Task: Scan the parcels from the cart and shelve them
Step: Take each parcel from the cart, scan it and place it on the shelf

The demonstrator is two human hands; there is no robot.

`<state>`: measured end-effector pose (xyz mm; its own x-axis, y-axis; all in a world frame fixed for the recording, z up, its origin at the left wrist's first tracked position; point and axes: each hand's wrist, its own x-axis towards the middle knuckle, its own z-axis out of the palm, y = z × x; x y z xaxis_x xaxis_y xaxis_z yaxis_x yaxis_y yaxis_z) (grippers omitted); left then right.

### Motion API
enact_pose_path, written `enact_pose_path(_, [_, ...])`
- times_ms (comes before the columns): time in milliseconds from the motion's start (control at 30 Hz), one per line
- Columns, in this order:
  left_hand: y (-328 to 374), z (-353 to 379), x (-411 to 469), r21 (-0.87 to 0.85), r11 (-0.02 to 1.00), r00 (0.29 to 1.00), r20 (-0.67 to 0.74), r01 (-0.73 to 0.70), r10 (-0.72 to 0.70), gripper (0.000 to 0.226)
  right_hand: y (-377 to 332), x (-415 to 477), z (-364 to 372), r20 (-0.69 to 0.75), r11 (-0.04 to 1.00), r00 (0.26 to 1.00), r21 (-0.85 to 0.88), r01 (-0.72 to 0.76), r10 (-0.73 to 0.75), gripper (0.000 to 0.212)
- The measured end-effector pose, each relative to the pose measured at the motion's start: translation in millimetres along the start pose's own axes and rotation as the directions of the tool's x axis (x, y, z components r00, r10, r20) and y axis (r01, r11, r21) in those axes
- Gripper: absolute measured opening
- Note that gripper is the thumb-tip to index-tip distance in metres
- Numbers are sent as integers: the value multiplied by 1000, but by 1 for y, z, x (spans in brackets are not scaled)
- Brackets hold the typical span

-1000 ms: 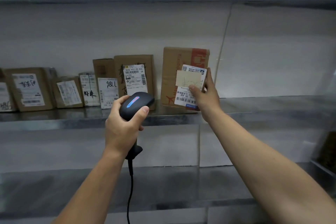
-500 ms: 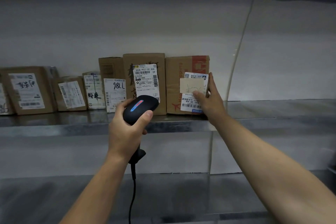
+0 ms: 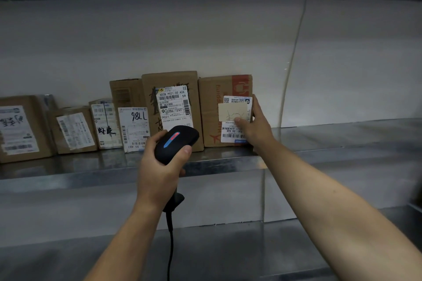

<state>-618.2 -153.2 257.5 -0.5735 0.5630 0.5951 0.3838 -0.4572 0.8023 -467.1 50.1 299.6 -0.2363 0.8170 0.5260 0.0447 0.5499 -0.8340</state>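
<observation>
- Both hands are reaching forward: the right hand (image 3: pixel 257 126) is pinching the parcel (image 3: pixel 212 107) by its right edge, thumb lying on the front and fingers reaching up along the side.
- The left hand (image 3: pixel 159 166) is gripping the scanner (image 3: pixel 177 142), fingers curling round the handle and thumb resting beside the black head, which is glowing blue and red.
- The parcel is standing upright on the shelf (image 3: pixel 331 143), just beyond the left hand and to its right, its label (image 3: pixel 235 130) facing outward.
- A taller box (image 3: pixel 170 80) is standing just left of the parcel, behind the scanner.
- More labelled boxes (image 3: pixel 75 130) are lining up further left of the left hand.
- A cable (image 3: pixel 170 246) is hanging below the left hand.
</observation>
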Motion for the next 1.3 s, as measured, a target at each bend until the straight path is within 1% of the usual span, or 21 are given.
enact_pose_path(233, [-6,3,0,-21,1000,1000,25,-5,5,68,-3,1,-5,-2,999,999,17,-42,42,68])
enact_pose_path(333, [-7,9,-1,-42,999,999,45,-2,4,69,-9,-7,-13,-15,997,997,2,-73,73,78])
enact_pose_path(400, [-9,16,-3,-55,998,998,61,-1,5,69,-9,-13,-20,-58,998,998,-45,-37,34,78])
enact_pose_path(533, [-8,39,-15,-95,995,993,118,13,-2,73,-1,-35,-45,-126,970,986,-229,82,-113,69])
enact_pose_path(633, [-9,63,-27,-112,993,984,178,32,-12,65,10,-55,-73,-174,947,966,-291,137,-194,58])
enact_pose_path(700, [-12,82,-35,-115,992,975,220,49,-22,66,19,-67,-94,-199,934,957,-328,139,-212,54])
enact_pose_path(900, [-15,143,-63,-137,986,935,352,98,-44,70,47,-102,-157,-247,872,946,-485,66,-209,48])
enact_pose_path(1000, [-8,177,-79,-151,980,915,399,131,-61,64,55,-122,-194,-273,836,943,-549,9,-189,52])
enact_pose_path(1133, [5,222,-104,-168,974,881,469,154,-58,50,65,-151,-250,-320,792,934,-606,-75,-157,49])
enact_pose_path(1300, [16,279,-145,-159,971,821,568,179,-58,61,76,-197,-324,-410,756,907,-623,-200,-97,46])
